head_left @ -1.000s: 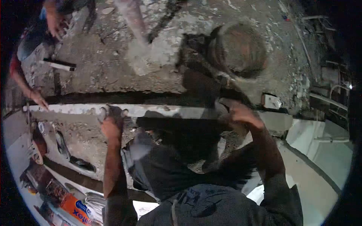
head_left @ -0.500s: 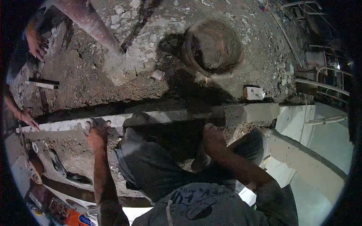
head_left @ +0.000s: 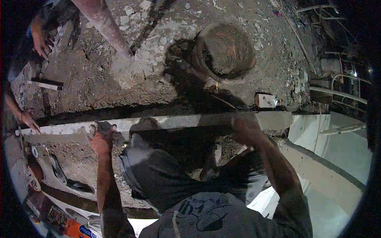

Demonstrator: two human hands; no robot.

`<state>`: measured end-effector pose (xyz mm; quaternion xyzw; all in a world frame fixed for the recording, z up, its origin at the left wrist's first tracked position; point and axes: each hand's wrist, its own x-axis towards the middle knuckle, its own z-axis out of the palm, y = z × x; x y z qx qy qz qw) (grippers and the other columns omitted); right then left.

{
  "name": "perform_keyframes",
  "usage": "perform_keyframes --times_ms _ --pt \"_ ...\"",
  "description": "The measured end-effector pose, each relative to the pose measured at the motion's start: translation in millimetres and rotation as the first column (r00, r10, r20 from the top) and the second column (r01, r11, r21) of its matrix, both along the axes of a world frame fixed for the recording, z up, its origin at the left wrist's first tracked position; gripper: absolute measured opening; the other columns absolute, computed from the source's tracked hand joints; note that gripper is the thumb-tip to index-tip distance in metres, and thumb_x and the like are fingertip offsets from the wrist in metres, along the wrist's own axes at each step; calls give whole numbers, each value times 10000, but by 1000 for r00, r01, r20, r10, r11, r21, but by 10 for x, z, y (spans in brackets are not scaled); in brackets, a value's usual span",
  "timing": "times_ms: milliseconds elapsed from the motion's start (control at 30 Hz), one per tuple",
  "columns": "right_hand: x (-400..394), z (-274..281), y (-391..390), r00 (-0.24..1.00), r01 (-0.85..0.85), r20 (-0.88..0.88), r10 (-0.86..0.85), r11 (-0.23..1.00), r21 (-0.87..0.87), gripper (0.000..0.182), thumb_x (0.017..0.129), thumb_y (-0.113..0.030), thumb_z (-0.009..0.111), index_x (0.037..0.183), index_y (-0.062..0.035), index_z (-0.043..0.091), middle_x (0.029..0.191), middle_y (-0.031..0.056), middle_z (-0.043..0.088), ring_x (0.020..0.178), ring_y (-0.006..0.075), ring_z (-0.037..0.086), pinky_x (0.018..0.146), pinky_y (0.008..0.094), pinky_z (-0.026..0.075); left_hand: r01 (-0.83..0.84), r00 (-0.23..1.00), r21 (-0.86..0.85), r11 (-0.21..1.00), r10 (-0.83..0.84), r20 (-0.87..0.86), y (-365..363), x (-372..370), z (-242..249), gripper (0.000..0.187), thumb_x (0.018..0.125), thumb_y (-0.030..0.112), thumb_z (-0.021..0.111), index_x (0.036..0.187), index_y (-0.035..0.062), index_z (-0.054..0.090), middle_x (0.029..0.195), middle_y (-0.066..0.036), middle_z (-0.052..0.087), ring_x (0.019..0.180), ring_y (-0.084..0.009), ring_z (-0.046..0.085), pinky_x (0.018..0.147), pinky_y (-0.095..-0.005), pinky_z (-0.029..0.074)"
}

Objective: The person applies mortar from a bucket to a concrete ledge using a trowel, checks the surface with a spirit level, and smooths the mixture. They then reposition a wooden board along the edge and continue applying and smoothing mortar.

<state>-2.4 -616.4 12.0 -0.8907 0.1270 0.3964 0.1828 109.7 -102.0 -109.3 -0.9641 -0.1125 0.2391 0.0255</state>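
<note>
A long pale slab lies across the view, its near edge facing me. My left hand rests at that edge with fingers spread, a dark patch showing between thumb and fingers. Over the slab's right part, my right hand is blurred and in shadow, its fingers curled. Just beyond it a thin straight piece slants toward its fingers; I cannot tell what it is. At the slab's far left end lies another person's hand.
A round, soil-filled tub sits in the rubble ahead. Near it are a broken block and, at left, a short metal channel piece. Another person's hand and a dusty leg are upper left. Pipes stick out at right.
My right hand has swung forward and to the right, from my side of the slab to over it. A thin straight piece now shows beyond it. My left hand has stayed put.
</note>
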Motion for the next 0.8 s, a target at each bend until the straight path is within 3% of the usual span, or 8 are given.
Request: perform_keyframes --times_ms 67,167,233,500,600,667,767,800 --pt "-25 -567 -216 984 130 97 -151 972 197 383 714 -167 609 1031 29 526 818 227 615 783 354 624 663 460 508 41 997 8 999 -41 70 123 -62 -167 557 701 482 670 1046 50 595 889 -178 647 824 -364 617 720 -448 474" --pt "268 -751 -20 999 -38 11 39 996 -76 396 707 -187 624 1055 -7 563 800 200 630 796 345 625 688 446 509 155 976 101 983 -169 141 73 -53 -125 566 705 510 645 1045 60 597 864 -175 646 816 -356 620 711 -440 473" --pt "452 -507 250 855 -471 -312 415 873 -129 425 717 -206 640 1094 -25 562 875 197 635 844 345 618 715 435 507 32 998 -22 999 -31 46 -146 2 117 783 706 672 542 1142 21 560 1015 -193 626 1008 -333 578 1054 -465 216" --pt "522 62 440 714 -670 -249 655 742 31 295 711 -200 627 962 -48 600 887 157 624 797 320 627 652 440 507 76 997 -3 997 -76 21 129 -84 -209 889 725 725 441 1289 37 443 1268 -205 473 1183 -303 465 1073 -500 134" --pt "312 239 384 725 -684 -125 678 729 -11 300 735 -201 593 990 -43 586 887 159 623 817 324 626 668 437 508 196 924 72 978 -209 319 87 -112 -255 583 723 538 617 1108 103 563 919 -147 644 836 -318 624 749 -419 473" --pt "378 438 440 713 -701 -67 698 711 -58 295 740 -187 584 994 -36 580 889 160 622 832 324 625 682 430 509 191 911 98 977 -213 352 58 -120 -235 583 716 564 616 1083 112 581 920 -147 645 843 -326 623 747 -431 473" --pt "658 922 581 657 -648 -549 516 759 -61 327 707 -143 614 988 12 551 932 202 602 898 312 599 762 408 488 231 890 -3 973 -211 404 143 -109 -336 620 704 610 602 1081 119 601 942 -155 644 846 -337 626 733 -441 481" --pt "640 1064 427 770 -574 -369 521 818 -41 302 713 -138 600 974 10 556 933 209 597 903 309 595 760 404 486 245 886 -38 969 -208 415 81 -70 -222 632 701 622 598 1084 120 605 950 -158 643 847 -340 626 729 -443 484"
